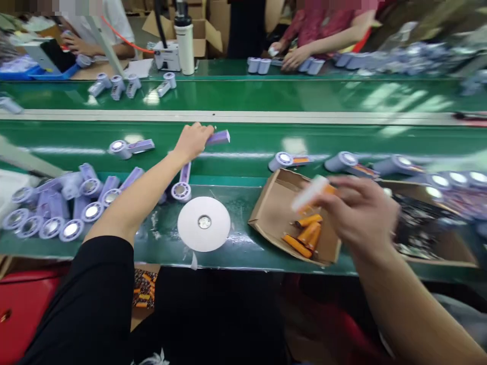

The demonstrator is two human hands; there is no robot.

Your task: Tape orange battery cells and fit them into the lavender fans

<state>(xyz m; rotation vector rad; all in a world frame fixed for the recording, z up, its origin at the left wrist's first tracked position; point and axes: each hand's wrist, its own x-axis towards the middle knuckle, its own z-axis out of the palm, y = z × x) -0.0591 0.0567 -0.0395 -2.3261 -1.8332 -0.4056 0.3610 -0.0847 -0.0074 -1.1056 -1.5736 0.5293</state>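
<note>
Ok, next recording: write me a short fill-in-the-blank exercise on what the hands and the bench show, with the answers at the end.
1. The left hand holds a purple device over the ____ belt.
2. The right hand holds a blurred piece, partly orange and partly ____.
3. The cylinders in the cardboard box are ____.
4. In the picture, the flat disc lies to the ____ of that box.

Missing words: green; white; orange; left.

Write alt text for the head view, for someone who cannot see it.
A blurred right hand holds a white-and-orange piece over a cardboard tray of orange cylinders; the left hand is at a lilac device over a green surface. Nearer the camera lies a white disc, with more lilac devices clustered at left.
</note>
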